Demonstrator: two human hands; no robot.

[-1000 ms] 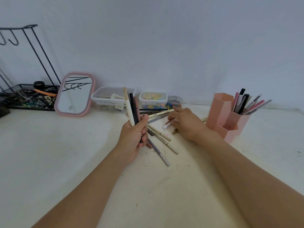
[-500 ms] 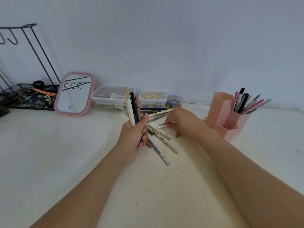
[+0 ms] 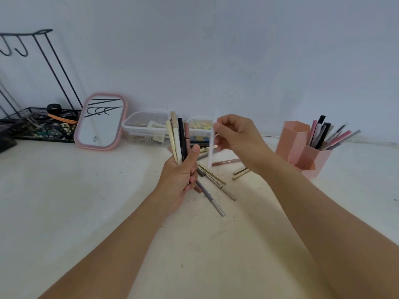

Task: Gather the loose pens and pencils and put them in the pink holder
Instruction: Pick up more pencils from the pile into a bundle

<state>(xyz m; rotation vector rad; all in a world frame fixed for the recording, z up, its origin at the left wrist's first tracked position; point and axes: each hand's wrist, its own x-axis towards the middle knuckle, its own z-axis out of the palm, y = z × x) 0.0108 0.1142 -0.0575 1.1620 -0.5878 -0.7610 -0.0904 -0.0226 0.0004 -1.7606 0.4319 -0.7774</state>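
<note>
My left hand (image 3: pixel 180 178) grips a bundle of pens (image 3: pixel 179 139), cream, white, black and brown, pointing upward above the table. Just to its right, my right hand (image 3: pixel 235 134) pinches a white pen (image 3: pixel 212 139) held nearly upright and blurred. Several loose pens and pencils (image 3: pixel 213 180) lie on the white table below both hands, with a brown one (image 3: pixel 226 162) under my right wrist. The pink holder (image 3: pixel 302 147) stands at the right, and several pens (image 3: pixel 328 134) stick out of one compartment.
Two clear plastic boxes (image 3: pixel 142 126) sit against the wall behind my hands. A pink-framed mirror (image 3: pixel 101 121) leans to their left, beside a black wire rack (image 3: pixel 38 128) full of small items.
My right hand has lifted from the table with the white pen and turned it upright, close to the bundle. My left hand has stayed in place.
</note>
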